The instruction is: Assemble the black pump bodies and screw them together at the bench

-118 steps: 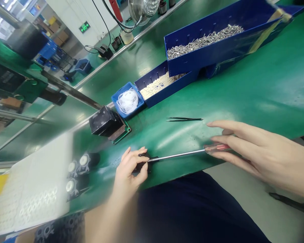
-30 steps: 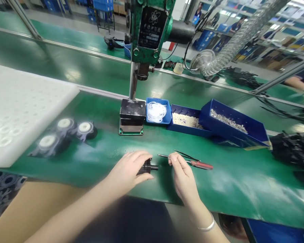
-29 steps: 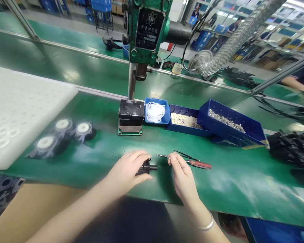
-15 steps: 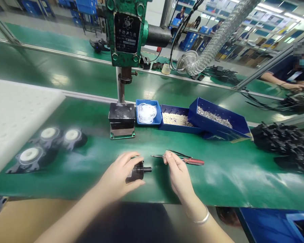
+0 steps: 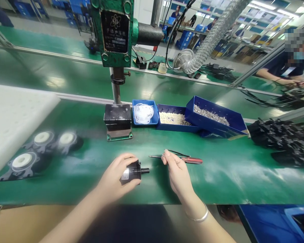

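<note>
Here, left hand [image 5: 111, 177] has fingers grasping black housing [image 5: 134, 171].
Right hand [image 5: 179, 173] pinches at two o'clock, contents unclear; next move needs precision.

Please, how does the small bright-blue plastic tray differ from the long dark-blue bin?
The small bright-blue plastic tray is shorter than the long dark-blue bin. The tray holds thin white loops; the bin holds silver metal pieces. The tray sits level on the green bench, while the bin lies partly over the bin of cream-coloured bits. Both are open-topped.
</note>
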Tool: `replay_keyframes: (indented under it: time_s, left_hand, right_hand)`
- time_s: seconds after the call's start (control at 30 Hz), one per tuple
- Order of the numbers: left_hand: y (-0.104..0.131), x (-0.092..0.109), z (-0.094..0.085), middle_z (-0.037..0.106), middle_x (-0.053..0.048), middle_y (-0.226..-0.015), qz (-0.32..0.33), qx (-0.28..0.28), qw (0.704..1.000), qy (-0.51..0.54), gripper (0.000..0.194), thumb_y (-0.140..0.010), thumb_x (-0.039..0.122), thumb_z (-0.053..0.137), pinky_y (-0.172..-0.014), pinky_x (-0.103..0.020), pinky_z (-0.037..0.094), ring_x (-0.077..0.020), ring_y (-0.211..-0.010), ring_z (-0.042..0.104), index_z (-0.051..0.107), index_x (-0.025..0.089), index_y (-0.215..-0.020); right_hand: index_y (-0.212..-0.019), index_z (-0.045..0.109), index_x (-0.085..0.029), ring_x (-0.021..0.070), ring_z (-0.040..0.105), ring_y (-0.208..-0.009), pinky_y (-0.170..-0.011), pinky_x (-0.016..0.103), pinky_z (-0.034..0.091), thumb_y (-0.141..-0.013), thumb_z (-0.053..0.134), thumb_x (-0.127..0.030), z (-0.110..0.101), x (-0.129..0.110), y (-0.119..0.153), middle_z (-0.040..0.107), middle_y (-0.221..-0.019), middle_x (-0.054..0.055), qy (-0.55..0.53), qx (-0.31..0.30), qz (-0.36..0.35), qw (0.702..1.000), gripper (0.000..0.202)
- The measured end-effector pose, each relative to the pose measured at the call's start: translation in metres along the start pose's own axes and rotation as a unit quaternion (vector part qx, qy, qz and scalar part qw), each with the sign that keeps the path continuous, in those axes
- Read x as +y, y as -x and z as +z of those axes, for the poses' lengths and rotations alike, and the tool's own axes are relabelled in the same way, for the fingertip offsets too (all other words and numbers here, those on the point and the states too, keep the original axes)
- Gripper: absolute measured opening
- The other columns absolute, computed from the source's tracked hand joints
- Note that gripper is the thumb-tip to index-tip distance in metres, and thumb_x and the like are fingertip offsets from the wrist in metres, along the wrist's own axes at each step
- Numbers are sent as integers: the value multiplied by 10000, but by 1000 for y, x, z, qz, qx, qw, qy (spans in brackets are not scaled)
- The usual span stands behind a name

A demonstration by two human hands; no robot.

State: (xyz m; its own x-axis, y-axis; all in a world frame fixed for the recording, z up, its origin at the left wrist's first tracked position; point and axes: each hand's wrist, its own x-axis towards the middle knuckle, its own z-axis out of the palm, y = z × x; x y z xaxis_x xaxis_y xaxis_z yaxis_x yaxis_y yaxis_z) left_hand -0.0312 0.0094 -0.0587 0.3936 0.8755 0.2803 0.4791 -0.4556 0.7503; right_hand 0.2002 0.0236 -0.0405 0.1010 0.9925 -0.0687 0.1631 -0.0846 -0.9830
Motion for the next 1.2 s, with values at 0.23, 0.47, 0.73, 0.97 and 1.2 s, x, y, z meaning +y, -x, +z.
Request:
replay_keyframes:
  time_s: [0.23,0.47,0.73,0.97,1.2]
  left_hand:
    - [1,-1,1,575,-124,-1274,-2,3,1000,-1,512,-828,256,684,-1022,-462,498,-277,-1195,578,484,258,-1299]
    - [2,-3,1,565,-125,-1273,-1,-1,1000,-8,499,-833,253,676,-1020,-461,497,-271,-1199,570,481,251,-1293]
    - [2,-5,3,559,-121,-1272,4,0,1000,-12,494,-836,244,668,-1031,-456,489,-267,-1203,566,478,246,-1293]
    - [2,-1,1,529,-130,-1294,8,0,1000,7,544,-832,199,635,-1060,-454,458,-264,-1253,516,425,236,-1332]
    - [2,1,-4,554,-118,-1272,-2,-5,999,50,654,-786,221,700,-1072,-411,440,-245,-1235,509,387,208,-1360]
  right_hand:
    - [-592,459,-207,157,398,-675,-695,294,321,-959,476,-523,1,-3,-1,436,-648,-7,-15,4,8,1000,485]
    - [-566,491,-202,156,402,-666,-697,303,326,-950,512,-499,0,-4,0,451,-625,-3,-56,9,22,998,485]
    - [-559,459,-205,159,382,-680,-691,316,313,-941,550,-464,-1,-6,-3,411,-630,-6,-134,8,27,991,471]
    - [-546,452,-204,154,359,-663,-654,309,301,-914,597,-463,-5,-11,-6,384,-628,-7,-208,4,56,976,473]
    - [-647,550,-196,149,364,-689,-654,299,314,-917,617,-390,-17,3,-9,403,-684,-4,-235,7,53,970,339]
